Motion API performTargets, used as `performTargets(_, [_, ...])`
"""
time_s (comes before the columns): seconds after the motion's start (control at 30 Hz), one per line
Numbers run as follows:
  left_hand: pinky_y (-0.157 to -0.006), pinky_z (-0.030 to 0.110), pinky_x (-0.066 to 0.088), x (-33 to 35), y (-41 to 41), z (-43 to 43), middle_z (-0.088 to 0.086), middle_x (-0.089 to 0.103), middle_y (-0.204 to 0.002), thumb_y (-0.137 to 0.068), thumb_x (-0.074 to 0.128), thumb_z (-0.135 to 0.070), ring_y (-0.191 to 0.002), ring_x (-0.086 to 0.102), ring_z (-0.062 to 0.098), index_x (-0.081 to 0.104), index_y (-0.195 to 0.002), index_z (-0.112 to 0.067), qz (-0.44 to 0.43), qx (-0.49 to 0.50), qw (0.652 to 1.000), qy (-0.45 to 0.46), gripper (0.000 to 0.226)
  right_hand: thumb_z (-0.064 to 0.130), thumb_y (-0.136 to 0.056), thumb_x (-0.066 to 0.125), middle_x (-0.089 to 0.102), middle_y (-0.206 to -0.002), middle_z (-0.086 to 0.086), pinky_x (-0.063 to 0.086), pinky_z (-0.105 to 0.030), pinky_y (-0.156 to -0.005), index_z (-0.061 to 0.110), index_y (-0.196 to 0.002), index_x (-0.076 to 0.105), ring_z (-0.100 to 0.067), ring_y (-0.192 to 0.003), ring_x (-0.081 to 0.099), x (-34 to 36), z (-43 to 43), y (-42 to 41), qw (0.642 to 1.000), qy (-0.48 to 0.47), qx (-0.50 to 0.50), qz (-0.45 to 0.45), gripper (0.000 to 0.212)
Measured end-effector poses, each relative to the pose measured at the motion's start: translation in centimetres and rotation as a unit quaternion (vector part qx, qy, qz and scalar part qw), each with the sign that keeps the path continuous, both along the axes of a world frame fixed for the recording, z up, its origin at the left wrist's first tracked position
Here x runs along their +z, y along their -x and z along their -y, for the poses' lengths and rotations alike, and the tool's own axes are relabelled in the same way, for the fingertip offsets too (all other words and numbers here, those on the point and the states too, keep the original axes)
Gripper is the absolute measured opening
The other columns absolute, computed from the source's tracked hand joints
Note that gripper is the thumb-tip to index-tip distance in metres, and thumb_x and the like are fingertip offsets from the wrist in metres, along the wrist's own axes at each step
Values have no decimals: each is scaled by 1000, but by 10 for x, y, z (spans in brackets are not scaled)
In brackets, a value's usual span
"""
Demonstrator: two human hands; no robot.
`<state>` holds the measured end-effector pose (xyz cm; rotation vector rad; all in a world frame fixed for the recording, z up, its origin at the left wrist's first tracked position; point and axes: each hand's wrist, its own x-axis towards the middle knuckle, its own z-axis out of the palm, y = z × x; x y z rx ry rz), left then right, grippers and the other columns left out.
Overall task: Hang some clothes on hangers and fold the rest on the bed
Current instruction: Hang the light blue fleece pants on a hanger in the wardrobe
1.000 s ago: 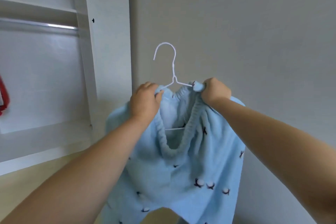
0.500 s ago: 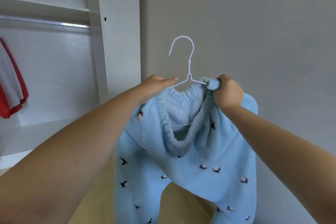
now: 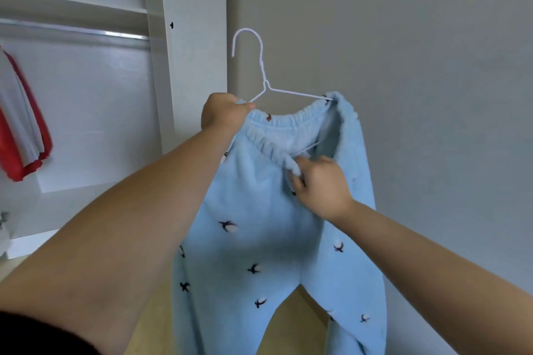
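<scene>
Light blue fleece trousers [image 3: 259, 225] with small dark and white motifs hang from a white wire hanger [image 3: 261, 66], held up in front of a grey wall. The waistband's right corner sits over the hanger's right arm. My left hand [image 3: 223, 114] grips the waistband's left corner together with the hanger's left arm. Lower down, my right hand [image 3: 320, 181] pinches the front edge of the elastic waistband near its middle. The hanger's bottom bar shows inside the waist opening.
An open white wardrobe [image 3: 161, 37] stands at the left with a metal rail [image 3: 75, 32] under a shelf. A red and white garment [image 3: 20, 124] hangs from that rail at the far left. A pale yellow floor [image 3: 291, 323] shows between the trouser legs.
My right hand has let go of the waistband's right corner, now hooked over the hanger, and dropped to pinch the front waistband. The view shifted right, showing more wardrobe.
</scene>
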<state>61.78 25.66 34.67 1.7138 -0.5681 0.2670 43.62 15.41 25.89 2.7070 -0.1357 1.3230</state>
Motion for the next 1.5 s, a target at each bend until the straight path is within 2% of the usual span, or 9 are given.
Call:
performTargets(0.27, [-68,22,47,-7,3,4,-6,67,-87,-67,83,-29,-76,62,15,68,-92,-22,-55,11,991,119,30,25,-56,78,42,-37,5,33,-18,-48,23,-51,47,-14,-32,32,-119,-17,10,955,157,11,-251,31])
performTargets(0.43, [-62,24,42,-20,23,19,-3,57,-63,-69,80,-28,-60,52,16,68,-74,-17,-25,-44,994,99,17,6,-87,48,44,-61,-1,30,-28,-75,16,-64,38,-24,-63,48,-136,4,-6,921,-97,-26,-375,27])
performTargets(0.6, [-57,27,31,-31,26,21,0,41,-56,-73,76,-35,-55,37,19,62,-68,-2,16,-70,997,17,36,-13,-78,43,61,-104,-16,47,-19,-73,-2,-111,58,-29,-97,58,-77,32,-7,914,-401,9,-65,38])
performTargets(0.77, [-56,25,34,-34,24,20,-8,42,-46,-74,77,-34,-50,42,15,52,-54,-16,42,-60,997,-23,36,12,-84,61,52,-111,-16,42,-36,-88,2,-114,52,-33,-103,52,-5,70,8,924,-298,-72,227,33])
performTargets(0.87, [-58,27,33,-36,25,19,-6,40,-49,-74,78,-31,-54,40,18,51,-55,-16,42,-82,996,-12,36,26,-81,68,43,-129,-14,46,-42,-86,7,-131,40,-33,-111,50,25,95,15,902,-328,-173,220,61])
performTargets(1.0, [-57,27,27,-37,28,14,-3,33,-52,-74,78,-28,-55,33,18,46,-56,-15,47,-103,994,8,39,16,-91,49,53,-116,-19,39,-39,-70,6,-113,43,-42,-99,55,34,113,23,892,-364,-248,106,25])
performTargets(1.23, [-62,30,40,-54,34,6,2,54,-65,-85,68,-32,-70,54,27,61,-69,-13,96,-32,991,-90,25,5,-82,46,67,-82,-20,55,-50,-75,-4,-83,62,-42,-79,65,58,85,15,855,-459,-121,208,19])
performTargets(1.4, [-67,32,45,-64,44,13,6,60,-72,-87,65,-33,-76,58,29,63,-74,-14,124,-39,984,-118,23,7,-79,45,71,-82,-14,55,-44,-76,5,-89,72,-34,-76,66,65,29,6,891,-401,-29,209,29])
performTargets(1.5, [-68,31,45,-63,48,15,2,60,-72,-86,67,-34,-77,57,27,61,-72,-20,127,-27,985,-114,20,9,-82,49,63,-60,-10,49,-34,-60,8,-64,65,-30,-59,60,45,9,4,943,-327,-3,55,24])
